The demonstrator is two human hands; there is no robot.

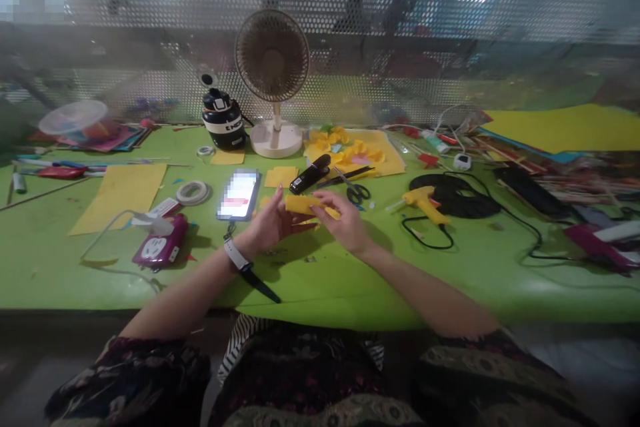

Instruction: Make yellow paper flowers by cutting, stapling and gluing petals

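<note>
Both hands meet over the middle of the green table [310, 273] on a small folded piece of yellow paper [303, 205]. My left hand [270, 221], with a watch on its wrist, grips the paper's left end. My right hand [345, 217] pinches its right end with curled fingers. A lit phone [239, 195] lies just left of my left hand. A black stapler [310, 174] and scissors [353, 185] lie just behind the paper.
A yellow glue gun [423, 203] with a coiled black cable lies to the right. A small fan [273, 80] and a black bottle [223, 119] stand at the back. Yellow sheets [120, 193], tape rolls [193, 192], a purple socket block [161, 243] and paper flowers [345, 147] lie around.
</note>
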